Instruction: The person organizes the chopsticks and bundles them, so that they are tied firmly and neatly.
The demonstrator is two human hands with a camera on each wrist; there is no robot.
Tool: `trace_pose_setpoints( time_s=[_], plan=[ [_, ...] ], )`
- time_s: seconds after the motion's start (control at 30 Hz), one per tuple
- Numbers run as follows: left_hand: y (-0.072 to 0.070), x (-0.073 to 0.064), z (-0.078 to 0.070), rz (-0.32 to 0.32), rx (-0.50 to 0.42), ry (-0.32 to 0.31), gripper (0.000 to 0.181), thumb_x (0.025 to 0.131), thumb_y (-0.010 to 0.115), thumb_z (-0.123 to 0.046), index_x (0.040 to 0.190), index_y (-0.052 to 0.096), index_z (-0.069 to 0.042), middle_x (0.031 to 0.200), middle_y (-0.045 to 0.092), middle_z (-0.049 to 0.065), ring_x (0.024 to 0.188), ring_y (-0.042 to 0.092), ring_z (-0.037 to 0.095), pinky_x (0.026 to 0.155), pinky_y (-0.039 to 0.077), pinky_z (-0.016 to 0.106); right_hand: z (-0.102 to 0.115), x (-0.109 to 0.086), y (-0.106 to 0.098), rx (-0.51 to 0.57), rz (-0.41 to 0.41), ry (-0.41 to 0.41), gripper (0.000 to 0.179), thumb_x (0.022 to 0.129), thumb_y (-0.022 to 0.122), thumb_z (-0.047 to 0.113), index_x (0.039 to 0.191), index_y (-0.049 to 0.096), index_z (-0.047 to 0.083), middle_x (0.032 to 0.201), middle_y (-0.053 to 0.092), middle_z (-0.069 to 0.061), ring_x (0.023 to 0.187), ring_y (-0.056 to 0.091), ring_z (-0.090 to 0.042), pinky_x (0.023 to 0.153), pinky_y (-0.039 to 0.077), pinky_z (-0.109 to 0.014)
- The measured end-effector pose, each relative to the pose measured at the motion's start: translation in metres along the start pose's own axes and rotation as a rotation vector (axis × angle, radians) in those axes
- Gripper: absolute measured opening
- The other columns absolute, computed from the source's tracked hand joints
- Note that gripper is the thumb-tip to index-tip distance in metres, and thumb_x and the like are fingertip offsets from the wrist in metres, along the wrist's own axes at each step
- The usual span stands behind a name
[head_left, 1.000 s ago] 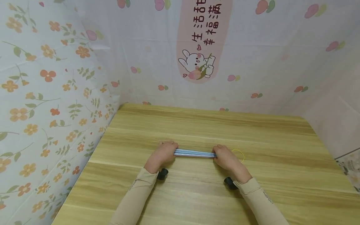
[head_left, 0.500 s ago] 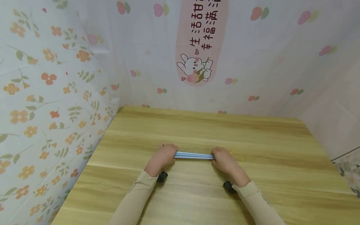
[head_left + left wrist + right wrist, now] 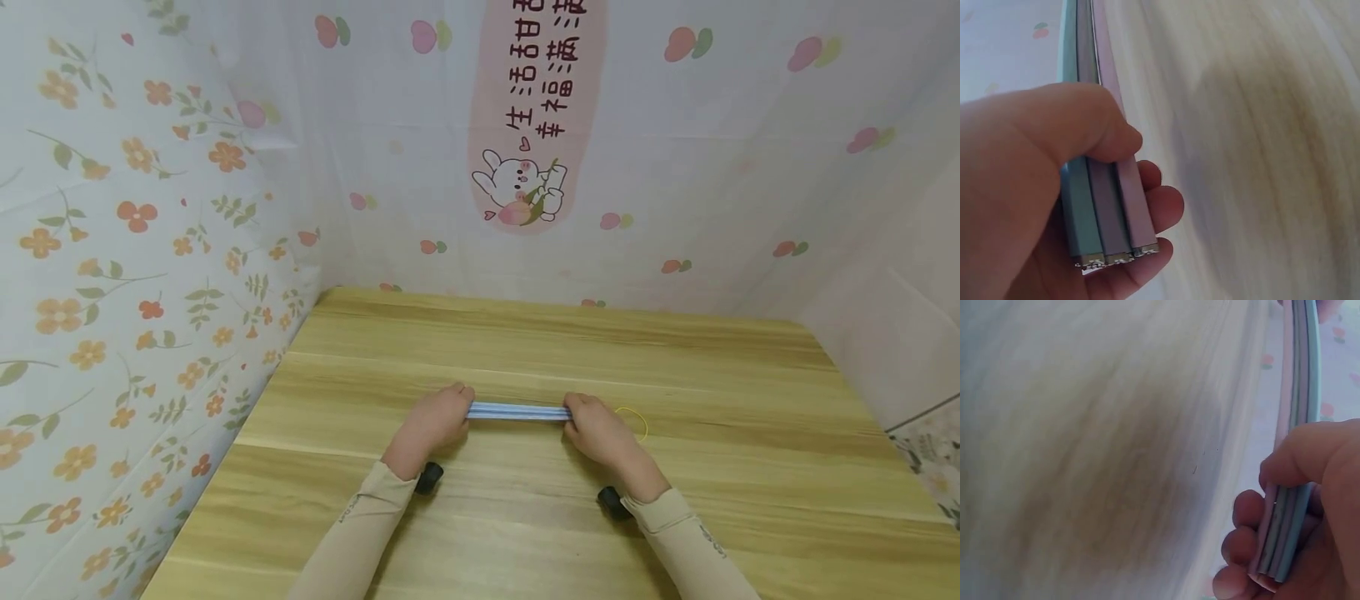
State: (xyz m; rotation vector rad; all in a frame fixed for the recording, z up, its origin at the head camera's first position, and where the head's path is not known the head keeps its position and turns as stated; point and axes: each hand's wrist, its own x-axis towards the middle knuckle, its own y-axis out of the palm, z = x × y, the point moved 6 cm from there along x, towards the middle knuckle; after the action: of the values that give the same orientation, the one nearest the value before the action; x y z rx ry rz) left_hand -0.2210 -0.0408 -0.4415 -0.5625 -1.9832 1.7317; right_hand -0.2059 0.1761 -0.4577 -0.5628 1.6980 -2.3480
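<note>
We see a bundle of slim, flat-sided pastel sticks running nearly level between a person's two hands, over the pale wood-grain table. The left hand grasps one end of it, and the right hand grasps the other. From the left wrist we make out blue-green, mauve and pink sticks side by side, the thumb lying across them and fingertips showing past the pink edge; the butt ends (rough and silvery in that view) poke out below the thumb. From the right wrist we find the thumb laid over the sticks in the same way, three fingertips on the far side, and the ends sitting slightly staggered within that grip. Whether the bundle touches the tabletop we cannot tell.

Just beside the right hand, on its outer side, we notice a thin yellow loop, partly hidden by that hand. Long beige sleeves cover both forearms, and behind the table we see a white cloth with peach prints.
</note>
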Motion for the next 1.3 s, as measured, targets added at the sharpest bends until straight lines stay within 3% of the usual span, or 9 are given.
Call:
trace_pose_setpoints(
  time_s=[0.33,0.6,0.8,0.9,1.1,1.3],
  plan=[
    [-0.005,0.001,-0.002,-0.068,0.019,0.047,0.018,0.083,0.069,-0.014,0.087,0.052,-0.009,0.08,0.061,0.003,0.072,0.062,0.02,0.063,0.05,0.034,0.002,-0.001,-0.005,0.02,0.015,0.045,0.006,0.083,0.059,0.003,0.081,0.054,0.006,0.075,0.054,-0.003,0.065,0.043,-0.014,0.06,0.039,-0.028],
    [-0.006,0.0,-0.002,-0.131,0.136,0.045,0.023,0.081,0.075,-0.024,0.084,0.057,-0.011,0.077,0.065,0.001,0.071,0.064,0.016,0.06,0.051,0.031,0.005,-0.001,-0.006,-0.004,-0.018,0.038,0.016,0.084,0.063,0.007,0.076,0.05,0.009,0.069,0.049,-0.001,0.061,0.041,-0.013,0.056,0.036,-0.027],
    [-0.007,0.002,0.0,-0.159,0.221,0.032,0.027,0.074,0.08,-0.034,0.089,0.066,-0.016,0.088,0.069,-0.003,0.086,0.065,0.017,0.077,0.052,0.036,0.007,-0.002,-0.01,-0.081,-0.082,0.01,0.023,0.081,0.071,0.01,0.073,0.049,0.01,0.065,0.052,0.0,0.057,0.042,-0.013,0.052,0.038,-0.03],
    [-0.008,0.003,0.0,-0.167,0.231,0.032,0.026,0.074,0.08,-0.037,0.09,0.068,-0.019,0.092,0.069,-0.005,0.089,0.064,0.017,0.08,0.052,0.037,0.008,-0.001,-0.014,-0.131,-0.101,0.003,0.025,0.079,0.073,0.012,0.072,0.049,0.01,0.064,0.053,0.0,0.055,0.043,-0.013,0.049,0.039,-0.032],
    [-0.007,0.002,0.002,-0.115,0.137,-0.005,0.02,0.081,0.075,-0.027,0.087,0.059,-0.017,0.079,0.067,0.0,0.068,0.064,0.017,0.053,0.05,0.033,0.01,-0.001,-0.021,-0.167,-0.122,-0.005,0.028,0.076,0.078,0.016,0.073,0.052,0.009,0.065,0.052,0.0,0.056,0.043,-0.013,0.049,0.04,-0.032],
    [-0.008,0.002,0.003,-0.11,0.131,-0.048,0.019,0.083,0.072,-0.024,0.085,0.057,-0.012,0.075,0.066,0.002,0.06,0.061,0.016,0.046,0.046,0.032,0.011,0.0,-0.022,-0.164,-0.11,-0.021,0.025,0.077,0.078,0.013,0.076,0.053,0.008,0.067,0.052,-0.001,0.057,0.041,-0.012,0.049,0.039,-0.028]
  ],
)
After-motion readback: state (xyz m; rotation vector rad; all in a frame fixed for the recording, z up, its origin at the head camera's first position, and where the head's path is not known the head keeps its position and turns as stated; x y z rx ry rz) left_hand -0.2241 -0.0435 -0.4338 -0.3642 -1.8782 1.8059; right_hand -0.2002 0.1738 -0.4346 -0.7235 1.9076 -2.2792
